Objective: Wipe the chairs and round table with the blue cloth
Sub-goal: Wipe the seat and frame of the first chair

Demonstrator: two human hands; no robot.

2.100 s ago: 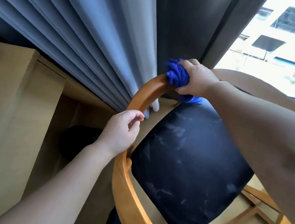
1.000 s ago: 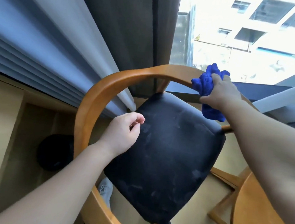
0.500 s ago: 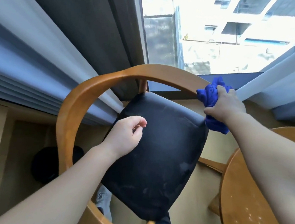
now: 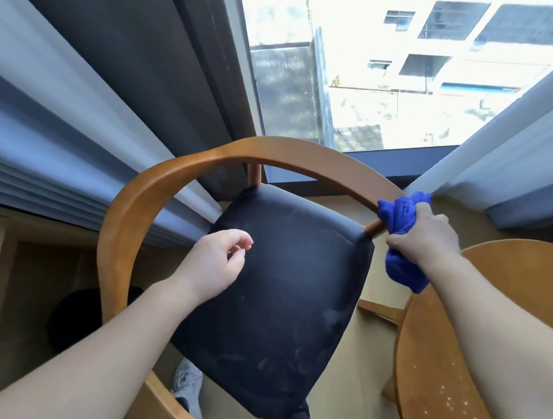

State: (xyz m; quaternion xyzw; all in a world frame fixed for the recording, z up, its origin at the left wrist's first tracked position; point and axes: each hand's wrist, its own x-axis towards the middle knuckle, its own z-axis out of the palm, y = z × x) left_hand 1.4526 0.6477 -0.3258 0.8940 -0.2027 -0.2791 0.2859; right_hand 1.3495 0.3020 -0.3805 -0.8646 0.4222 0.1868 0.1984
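Observation:
A wooden chair with a curved back rail (image 4: 175, 173) and a dark padded seat (image 4: 278, 299) stands below me. My right hand (image 4: 427, 233) is shut on the bunched blue cloth (image 4: 401, 220) and presses it on the right end of the rail. My left hand (image 4: 217, 264) hovers over the seat's left part, fingers loosely curled, holding nothing. The round wooden table (image 4: 447, 394) fills the lower right, partly hidden by my right forearm.
Grey curtains (image 4: 57, 98) hang close behind the chair on the left, and a lighter curtain (image 4: 524, 141) on the right. A window (image 4: 371, 65) lies between them. A dark round object (image 4: 79, 321) sits on the floor at left. My shoe (image 4: 187, 388) shows under the seat.
My right hand has slid the blue cloth along the rail from its top left curve round to its right end. The view has swung right, bringing the table in. My left hand stays hovering.

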